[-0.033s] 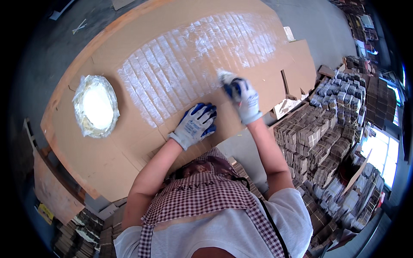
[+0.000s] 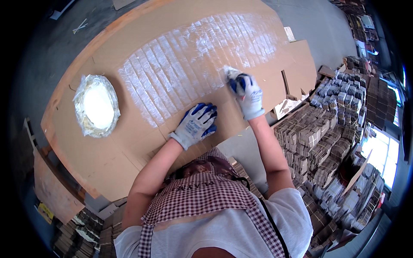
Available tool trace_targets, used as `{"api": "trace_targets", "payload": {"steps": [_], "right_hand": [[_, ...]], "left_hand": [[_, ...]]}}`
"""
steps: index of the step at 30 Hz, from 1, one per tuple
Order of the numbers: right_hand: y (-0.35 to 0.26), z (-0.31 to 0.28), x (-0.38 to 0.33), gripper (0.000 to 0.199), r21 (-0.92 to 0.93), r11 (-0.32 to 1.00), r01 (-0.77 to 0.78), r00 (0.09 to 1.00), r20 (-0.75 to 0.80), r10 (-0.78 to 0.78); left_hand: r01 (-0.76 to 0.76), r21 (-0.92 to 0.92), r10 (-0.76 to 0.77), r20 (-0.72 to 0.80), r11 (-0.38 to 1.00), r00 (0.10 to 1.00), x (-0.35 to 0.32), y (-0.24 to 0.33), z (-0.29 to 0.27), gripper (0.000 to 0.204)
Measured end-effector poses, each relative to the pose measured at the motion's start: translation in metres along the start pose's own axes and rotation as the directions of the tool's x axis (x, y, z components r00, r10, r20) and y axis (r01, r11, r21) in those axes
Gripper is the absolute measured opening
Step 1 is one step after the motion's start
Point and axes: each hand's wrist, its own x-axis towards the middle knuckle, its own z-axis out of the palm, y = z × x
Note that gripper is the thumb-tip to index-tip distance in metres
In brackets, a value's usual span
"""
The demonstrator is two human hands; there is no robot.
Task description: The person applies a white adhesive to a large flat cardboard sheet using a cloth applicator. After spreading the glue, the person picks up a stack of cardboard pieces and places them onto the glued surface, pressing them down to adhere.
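Note:
A large brown cardboard sheet [image 2: 107, 146] lies on a work table. Across its middle runs a patch of white paste streaks [image 2: 189, 60] laid in rows. My left hand [image 2: 195, 124], in a white and blue glove, rests flat with fingers spread on the bare cardboard just below the streaks. My right hand [image 2: 249, 96], gloved the same way, grips a white paste-covered pad [image 2: 229, 72] and presses it on the sheet at the right edge of the streaks.
A round bowl of white paste [image 2: 97, 105] lined with plastic film sits on the cardboard at the left. Several stacks of bundled cardboard pieces [image 2: 327, 137] crowd the right side. More bundles [image 2: 81, 232] lie at the lower left. Grey floor surrounds the table.

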Motion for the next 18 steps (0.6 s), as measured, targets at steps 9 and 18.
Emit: {"api": "trace_targets", "payload": {"steps": [9, 18], "right_hand": [[-0.021, 0.014, 0.019, 0.041, -0.014, 0.991, 0.135, 0.989, 0.064, -0.134], [-0.069, 0.019, 0.078, 0.023, 0.702, 0.498, -0.509, 0.833, 0.256, 0.491]], "left_hand": [[0.010, 0.000, -0.010, -0.027, 1.000, 1.000, -0.004, -0.003, 0.011, 0.043], [0.017, -0.017, -0.018, -0.030, 1.000, 0.999, -0.007, -0.005, 0.012, 0.045]]}}
